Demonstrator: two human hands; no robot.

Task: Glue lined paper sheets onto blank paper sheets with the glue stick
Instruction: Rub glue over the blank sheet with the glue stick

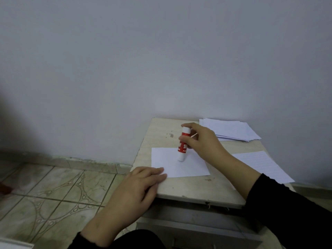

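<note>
Centrally, the glue stick (pixel 183 143) stands nearly upright, slightly tilted, its white lower end touching the blank sheet (pixel 179 163) that lies flat on the counter (pixel 188 187). The right hand (pixel 199 141) grips the stick's red-and-white barrel, fingers curled round it. The left hand (pixel 142 184) lies flat with straight fingers, its fingertips pressing the sheet's near-left corner. Right of the blank sheet, partly behind the right forearm, lies a lined sheet (pixel 264 166). Beyond the blank sheet, at the counter's far-right corner against the wall (pixel 161 60), rests a paper stack (pixel 231 130). Left of the counter is a tiled floor (pixel 59 191).
</note>
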